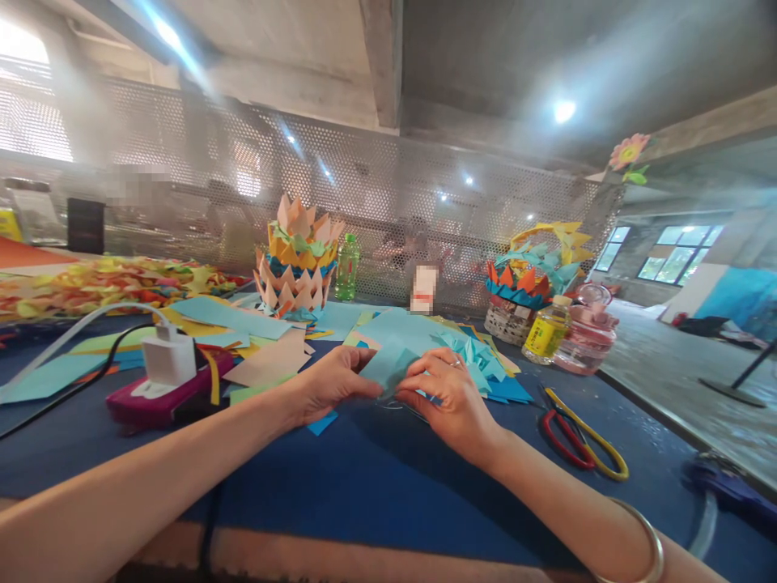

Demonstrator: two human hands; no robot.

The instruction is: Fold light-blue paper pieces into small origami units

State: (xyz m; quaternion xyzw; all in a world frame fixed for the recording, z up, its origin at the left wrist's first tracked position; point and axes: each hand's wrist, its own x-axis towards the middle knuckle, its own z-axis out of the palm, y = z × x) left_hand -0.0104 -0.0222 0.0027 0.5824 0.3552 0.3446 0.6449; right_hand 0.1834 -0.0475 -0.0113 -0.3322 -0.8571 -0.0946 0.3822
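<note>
Between my two hands is a small piece of light blue paper [388, 366], held just above the dark blue tabletop. My left hand [336, 380] pinches its left side between thumb and fingers. My right hand [446, 393], with a ring on one finger, grips its lower right edge with bent fingers. A thin pale loop shows under the paper near my fingertips; I cannot make out what it is. Right behind my right hand lies a cluster of folded light blue paper pieces [479, 360]. Pliers [583, 437] with one red and one yellow handle rest to the right.
A purple power strip [146, 401] with a white charger [168, 356] and cables sits at left among coloured paper sheets [267, 360]. Behind stand a folded-paper basket [297, 267], a green bottle [347, 271] and a phone [423, 290]. A yellow-labelled bottle [545, 332] and pink jug [587, 336] stand right.
</note>
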